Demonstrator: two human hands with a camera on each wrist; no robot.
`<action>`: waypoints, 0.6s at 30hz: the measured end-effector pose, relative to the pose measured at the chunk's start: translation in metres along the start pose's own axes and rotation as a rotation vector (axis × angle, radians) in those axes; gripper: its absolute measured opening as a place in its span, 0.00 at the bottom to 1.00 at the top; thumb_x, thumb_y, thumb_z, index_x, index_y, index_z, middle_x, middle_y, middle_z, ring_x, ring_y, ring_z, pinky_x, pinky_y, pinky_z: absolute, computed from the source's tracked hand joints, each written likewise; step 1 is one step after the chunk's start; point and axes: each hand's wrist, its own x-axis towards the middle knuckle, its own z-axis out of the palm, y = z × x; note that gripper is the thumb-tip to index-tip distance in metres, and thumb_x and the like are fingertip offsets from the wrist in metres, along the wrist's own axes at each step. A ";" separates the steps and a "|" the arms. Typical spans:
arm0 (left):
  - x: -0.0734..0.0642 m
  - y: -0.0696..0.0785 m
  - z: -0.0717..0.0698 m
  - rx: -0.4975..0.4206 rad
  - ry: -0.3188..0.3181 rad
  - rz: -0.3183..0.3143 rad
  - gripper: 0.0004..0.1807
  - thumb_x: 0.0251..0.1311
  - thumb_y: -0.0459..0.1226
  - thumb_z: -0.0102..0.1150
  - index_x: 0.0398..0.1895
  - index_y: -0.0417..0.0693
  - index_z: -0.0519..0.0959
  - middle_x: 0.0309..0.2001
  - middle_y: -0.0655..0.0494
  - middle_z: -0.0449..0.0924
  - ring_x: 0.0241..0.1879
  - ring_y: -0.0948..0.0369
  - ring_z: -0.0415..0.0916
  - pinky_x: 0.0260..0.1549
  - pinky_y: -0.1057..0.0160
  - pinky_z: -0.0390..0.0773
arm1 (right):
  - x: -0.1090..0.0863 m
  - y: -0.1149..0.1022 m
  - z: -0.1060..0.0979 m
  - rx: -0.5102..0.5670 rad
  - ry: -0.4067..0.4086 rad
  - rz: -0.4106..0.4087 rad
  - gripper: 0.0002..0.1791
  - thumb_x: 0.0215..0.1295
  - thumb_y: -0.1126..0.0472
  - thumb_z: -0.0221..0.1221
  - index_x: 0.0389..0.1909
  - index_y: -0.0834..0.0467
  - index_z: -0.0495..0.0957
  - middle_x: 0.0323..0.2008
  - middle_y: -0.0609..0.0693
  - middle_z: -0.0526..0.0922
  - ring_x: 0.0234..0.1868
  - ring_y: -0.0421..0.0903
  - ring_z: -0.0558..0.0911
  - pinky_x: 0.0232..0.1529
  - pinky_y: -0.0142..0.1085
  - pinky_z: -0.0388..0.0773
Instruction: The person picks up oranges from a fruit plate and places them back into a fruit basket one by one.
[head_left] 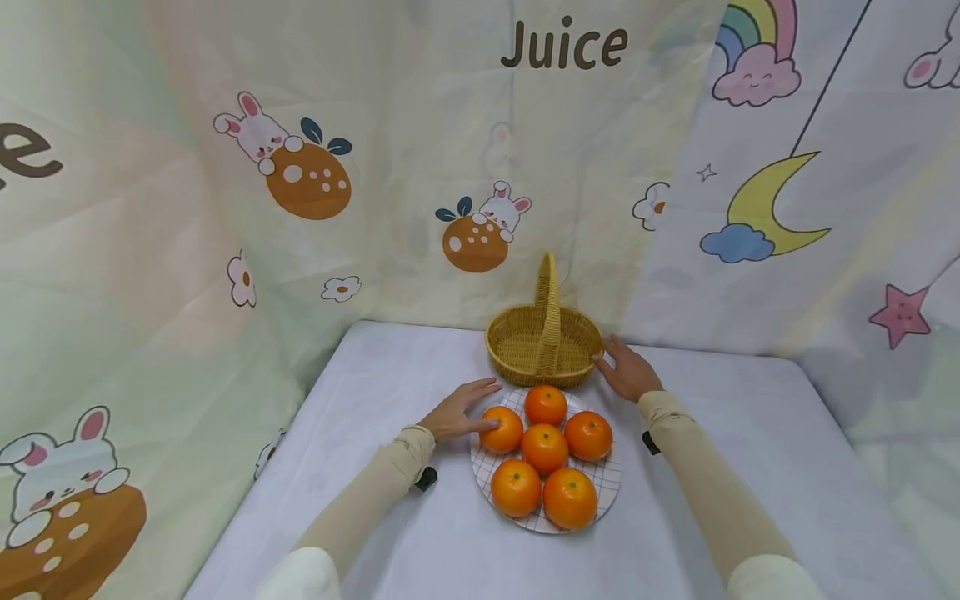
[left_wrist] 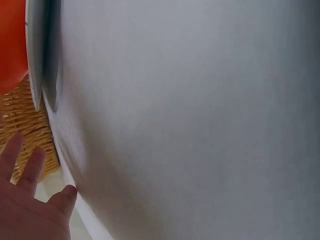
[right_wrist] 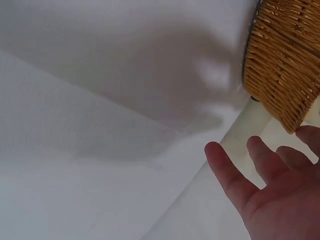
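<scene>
Several oranges (head_left: 545, 448) lie on a round plate with a grid pattern (head_left: 480, 475). Just behind the plate stands a yellow woven basket (head_left: 517, 371) with a tall handle; no contents show in it. My left hand (head_left: 459, 411) reaches over the plate's left edge, its thumb at the leftmost orange (head_left: 504, 433) and its fingers spread toward the basket. At the basket's right side is my right hand (head_left: 632, 373), fingers extended, a fingertip at the rim. The right wrist view shows those spread fingers beside the wicker wall (right_wrist: 282, 65).
A white cloth covers the table (head_left: 375, 375). Printed fabric walls (head_left: 420, 125) rise behind the table and at both sides, close behind the basket. Dark wrist devices (head_left: 426, 478) sit under both forearms.
</scene>
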 end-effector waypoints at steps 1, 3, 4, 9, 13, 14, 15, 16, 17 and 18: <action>0.000 0.001 0.000 -0.006 0.001 -0.003 0.42 0.44 0.66 0.49 0.63 0.63 0.57 0.65 0.63 0.49 0.63 0.64 0.44 0.58 0.50 0.51 | 0.001 0.000 -0.001 0.010 -0.007 0.008 0.34 0.65 0.43 0.38 0.65 0.60 0.51 0.64 0.64 0.47 0.60 0.63 0.55 0.57 0.56 0.52; -0.001 0.003 0.000 -0.014 0.003 -0.008 0.41 0.44 0.66 0.49 0.63 0.65 0.58 0.65 0.65 0.50 0.63 0.66 0.45 0.58 0.51 0.51 | 0.001 -0.001 -0.002 0.045 -0.020 0.023 0.35 0.64 0.41 0.37 0.65 0.60 0.50 0.64 0.63 0.48 0.61 0.63 0.53 0.58 0.55 0.50; -0.002 0.005 0.000 -0.018 0.001 -0.011 0.40 0.44 0.66 0.49 0.63 0.65 0.58 0.64 0.66 0.50 0.63 0.66 0.45 0.58 0.51 0.51 | 0.001 -0.003 -0.003 0.065 -0.029 0.031 0.36 0.64 0.40 0.37 0.65 0.61 0.49 0.64 0.64 0.48 0.61 0.63 0.53 0.58 0.55 0.49; -0.006 0.008 0.004 0.000 0.007 0.041 0.41 0.43 0.65 0.51 0.62 0.62 0.60 0.62 0.64 0.56 0.62 0.65 0.49 0.60 0.51 0.46 | 0.006 -0.005 -0.001 0.121 -0.055 0.085 0.42 0.62 0.36 0.33 0.66 0.63 0.43 0.63 0.64 0.51 0.60 0.62 0.55 0.58 0.55 0.50; -0.007 0.010 0.008 0.008 0.003 0.060 0.42 0.42 0.65 0.52 0.61 0.58 0.61 0.60 0.63 0.61 0.62 0.65 0.50 0.61 0.52 0.41 | 0.013 -0.005 0.001 0.136 -0.070 0.106 0.37 0.65 0.42 0.35 0.66 0.63 0.40 0.63 0.65 0.52 0.60 0.62 0.56 0.58 0.54 0.52; -0.007 0.010 0.009 0.004 0.002 0.059 0.42 0.42 0.65 0.53 0.61 0.58 0.61 0.59 0.63 0.62 0.62 0.66 0.51 0.61 0.52 0.41 | 0.015 -0.004 0.002 0.143 -0.068 0.101 0.36 0.66 0.44 0.35 0.66 0.63 0.40 0.62 0.65 0.52 0.60 0.63 0.56 0.57 0.54 0.52; -0.007 0.011 0.009 0.004 0.001 0.058 0.43 0.41 0.65 0.53 0.61 0.58 0.61 0.58 0.65 0.63 0.61 0.66 0.52 0.61 0.52 0.41 | 0.017 -0.005 0.003 0.154 -0.063 0.097 0.35 0.66 0.46 0.35 0.66 0.63 0.40 0.62 0.65 0.53 0.59 0.63 0.57 0.57 0.54 0.53; -0.007 0.012 0.009 0.005 0.002 0.056 0.43 0.40 0.65 0.54 0.61 0.59 0.61 0.57 0.67 0.64 0.60 0.67 0.53 0.61 0.52 0.40 | 0.018 -0.005 0.003 0.161 -0.061 0.090 0.34 0.67 0.46 0.34 0.66 0.63 0.40 0.62 0.65 0.54 0.59 0.63 0.57 0.57 0.54 0.53; -0.007 0.013 0.009 0.011 0.002 0.056 0.43 0.40 0.65 0.54 0.61 0.60 0.60 0.57 0.68 0.64 0.60 0.68 0.54 0.61 0.52 0.40 | 0.020 -0.006 0.003 0.166 -0.054 0.081 0.33 0.67 0.47 0.33 0.66 0.63 0.41 0.61 0.66 0.54 0.59 0.63 0.58 0.57 0.54 0.54; -0.007 0.014 0.009 0.022 0.001 0.055 0.43 0.39 0.66 0.54 0.62 0.62 0.60 0.57 0.69 0.63 0.59 0.69 0.55 0.61 0.52 0.40 | 0.022 -0.006 0.004 0.167 -0.046 0.070 0.32 0.67 0.48 0.33 0.66 0.63 0.41 0.61 0.66 0.55 0.58 0.63 0.58 0.56 0.54 0.54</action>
